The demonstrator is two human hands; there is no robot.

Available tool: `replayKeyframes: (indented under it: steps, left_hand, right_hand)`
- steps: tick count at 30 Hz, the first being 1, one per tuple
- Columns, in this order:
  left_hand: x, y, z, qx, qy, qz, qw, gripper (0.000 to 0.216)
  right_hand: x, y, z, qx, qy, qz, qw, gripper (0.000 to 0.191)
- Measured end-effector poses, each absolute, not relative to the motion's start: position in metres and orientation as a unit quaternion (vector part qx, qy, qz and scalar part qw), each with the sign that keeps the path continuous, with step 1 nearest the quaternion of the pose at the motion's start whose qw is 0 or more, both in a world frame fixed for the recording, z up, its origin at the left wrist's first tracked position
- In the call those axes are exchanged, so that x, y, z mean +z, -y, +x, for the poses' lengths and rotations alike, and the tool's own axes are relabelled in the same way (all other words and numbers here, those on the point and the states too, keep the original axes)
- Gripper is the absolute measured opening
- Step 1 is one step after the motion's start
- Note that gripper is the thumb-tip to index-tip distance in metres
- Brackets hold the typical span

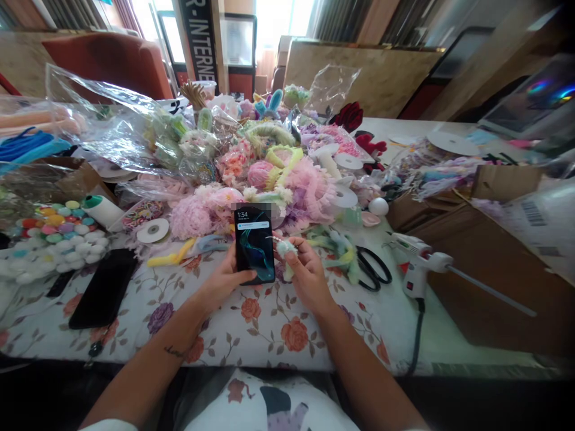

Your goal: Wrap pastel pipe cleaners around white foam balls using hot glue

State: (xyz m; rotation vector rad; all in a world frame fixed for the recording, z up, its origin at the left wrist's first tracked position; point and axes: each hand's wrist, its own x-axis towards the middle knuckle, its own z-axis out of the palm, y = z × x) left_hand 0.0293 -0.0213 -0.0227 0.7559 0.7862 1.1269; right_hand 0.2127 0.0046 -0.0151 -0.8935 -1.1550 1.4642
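My left hand (227, 276) holds a smartphone (255, 248) upright, its thumb resting on the lower screen. The lit screen reads 1:34 over a dark picture with a pale notification bar. Beside it, my right hand (308, 272) pinches a small pale-green fluffy piece (286, 247); a thin light strand sticks out from it to the left. What exactly the fluffy piece is I cannot make out. Pink fluffy trim (197, 215) lies heaped just beyond both hands. Black-handled scissors (374, 268) lie right of my right hand, next to green and yellow fuzzy strips (344, 254).
A white glue gun (415, 263) with a glue stick and cord stands before a cardboard box (476, 275) at right. At left lie a second dark phone (103, 287), pompoms (54, 245) and a ribbon spool (153, 231). Plastic-wrapped craft supplies pile up behind on the floral tablecloth (256, 341).
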Motion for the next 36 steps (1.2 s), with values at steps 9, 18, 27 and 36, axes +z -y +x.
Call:
replayKeyframes:
  steps: [9,18,27,36]
  left_hand:
    - [-0.009,0.015,0.027,0.494,-0.295,0.27,0.772,0.056]
    - [-0.023,0.022,0.021,0.475,-0.334,0.4,0.709,0.099]
    - [-0.026,0.019,0.026,0.487,-0.379,0.371,0.694,0.08]
    - [-0.017,0.014,0.024,0.466,-0.346,0.328,0.745,0.057]
  right_hand:
    - [-0.019,-0.006,0.213,0.616,0.502,-0.325,0.513,0.024]
    - [-0.022,-0.006,0.213,0.616,0.489,-0.321,0.528,0.023]
    - [-0.029,-0.008,0.213,0.621,0.489,-0.304,0.532,0.016]
    - [-0.028,-0.007,0.213,0.616,0.497,-0.293,0.536,0.014]
